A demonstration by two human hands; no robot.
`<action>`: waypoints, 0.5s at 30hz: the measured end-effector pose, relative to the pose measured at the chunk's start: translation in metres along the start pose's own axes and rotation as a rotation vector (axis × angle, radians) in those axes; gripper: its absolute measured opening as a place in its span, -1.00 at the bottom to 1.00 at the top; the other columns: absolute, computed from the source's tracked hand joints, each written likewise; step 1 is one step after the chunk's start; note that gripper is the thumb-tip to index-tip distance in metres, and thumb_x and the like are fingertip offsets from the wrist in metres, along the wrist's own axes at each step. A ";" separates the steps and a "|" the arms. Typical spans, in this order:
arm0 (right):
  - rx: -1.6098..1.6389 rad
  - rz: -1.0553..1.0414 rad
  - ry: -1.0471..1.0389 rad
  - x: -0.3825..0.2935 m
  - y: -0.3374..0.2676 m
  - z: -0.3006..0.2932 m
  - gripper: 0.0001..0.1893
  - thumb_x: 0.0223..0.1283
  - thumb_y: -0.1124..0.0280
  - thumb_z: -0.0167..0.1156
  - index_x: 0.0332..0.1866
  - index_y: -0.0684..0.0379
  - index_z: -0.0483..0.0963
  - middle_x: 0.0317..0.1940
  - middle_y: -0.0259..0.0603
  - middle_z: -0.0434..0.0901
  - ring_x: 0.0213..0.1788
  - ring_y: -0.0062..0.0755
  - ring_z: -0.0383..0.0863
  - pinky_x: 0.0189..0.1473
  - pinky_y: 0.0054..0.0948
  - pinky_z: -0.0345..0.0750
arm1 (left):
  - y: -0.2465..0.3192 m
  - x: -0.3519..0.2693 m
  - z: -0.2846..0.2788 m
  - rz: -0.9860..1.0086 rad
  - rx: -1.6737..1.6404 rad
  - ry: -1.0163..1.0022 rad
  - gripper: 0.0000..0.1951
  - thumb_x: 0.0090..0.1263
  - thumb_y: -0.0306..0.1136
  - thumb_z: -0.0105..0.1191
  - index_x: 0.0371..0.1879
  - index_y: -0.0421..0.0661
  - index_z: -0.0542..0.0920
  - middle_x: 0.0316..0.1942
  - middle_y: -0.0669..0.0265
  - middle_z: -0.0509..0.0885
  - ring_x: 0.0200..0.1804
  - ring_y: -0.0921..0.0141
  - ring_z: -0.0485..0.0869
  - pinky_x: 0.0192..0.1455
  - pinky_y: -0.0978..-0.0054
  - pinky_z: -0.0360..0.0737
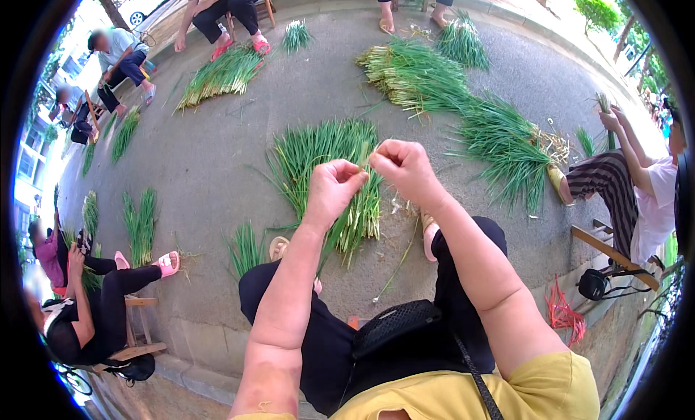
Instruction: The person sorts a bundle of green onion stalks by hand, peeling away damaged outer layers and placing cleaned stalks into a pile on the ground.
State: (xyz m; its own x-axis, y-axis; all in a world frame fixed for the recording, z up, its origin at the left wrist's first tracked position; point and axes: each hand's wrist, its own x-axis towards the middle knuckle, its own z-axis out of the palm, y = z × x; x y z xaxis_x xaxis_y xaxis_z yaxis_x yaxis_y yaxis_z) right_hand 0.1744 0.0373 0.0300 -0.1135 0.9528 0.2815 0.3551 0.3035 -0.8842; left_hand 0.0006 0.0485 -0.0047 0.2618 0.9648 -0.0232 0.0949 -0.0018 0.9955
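My left hand (337, 187) pinches a green leafy stalk, probably a garlic chive (362, 155), between thumb and fingers. Its pale end points up, and green blades hang below the palm. At that pale end, the thumb and forefinger of my right hand (403, 165) are pinched together; the exact contact is small and blurred. Beneath both hands a large pile of chives (320, 143) lies on the pavement, partly covered by my hands and left forearm. A smaller bunch of chives (247, 251) rests by my left knee.
A long row of chives (418, 78) runs to the right, towards a seated person (646, 192). Several other people sit around on low stools with bundles. Red ties (564, 311) lie at the right kerb. A black bag (399, 325) rests on my lap.
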 end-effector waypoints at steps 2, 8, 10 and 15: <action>0.463 0.224 -0.019 0.001 -0.007 -0.007 -0.85 0.19 0.41 0.19 -0.39 0.28 0.56 -0.72 -0.44 0.37 -0.66 -0.74 0.31 -0.59 -0.65 0.23 | 0.006 0.003 -0.008 -0.036 -0.113 0.110 -0.93 0.25 -0.42 0.22 -0.41 -0.12 0.63 -0.51 0.44 0.64 -0.45 0.63 0.56 -0.41 0.67 0.47; 0.347 0.262 0.053 0.000 0.009 -0.042 -0.82 0.17 0.37 0.25 -0.41 0.28 0.58 -0.69 -0.49 0.44 -0.66 -0.77 0.32 -0.59 -0.71 0.22 | 0.011 0.019 -0.072 0.018 -0.676 0.410 -0.90 0.21 -0.39 0.25 -0.37 -0.06 0.60 -0.41 0.31 0.69 -0.38 0.45 0.68 -0.30 0.50 0.65; 0.109 0.297 0.082 0.000 0.014 -0.050 -0.75 0.09 0.30 0.33 -0.50 0.29 0.58 -0.71 -0.47 0.45 -0.65 -0.75 0.37 -0.59 -0.67 0.28 | 0.009 0.022 -0.098 0.046 -0.835 0.444 -0.88 0.20 -0.41 0.26 -0.36 -0.08 0.59 -0.40 0.27 0.69 -0.36 0.38 0.69 -0.27 0.45 0.67; -0.615 0.278 -0.026 -0.004 0.023 -0.066 -0.77 -0.04 0.25 0.36 -0.51 0.23 0.61 -0.70 -0.24 0.52 -0.61 -0.40 0.50 -0.47 -0.42 0.44 | 0.007 0.014 -0.137 0.078 -0.972 0.557 -0.85 0.24 -0.36 0.24 -0.28 -0.08 0.58 -0.32 0.25 0.69 -0.29 0.36 0.68 -0.26 0.42 0.64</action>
State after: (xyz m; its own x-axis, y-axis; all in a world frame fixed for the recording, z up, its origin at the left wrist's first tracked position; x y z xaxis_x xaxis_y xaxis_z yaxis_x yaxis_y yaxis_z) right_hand 0.2448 0.0405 0.0329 0.0389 0.9975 0.0587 0.8370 -0.0004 -0.5472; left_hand -0.1270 0.0983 0.0150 -0.2550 0.9543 -0.1558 -0.7565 -0.0966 0.6468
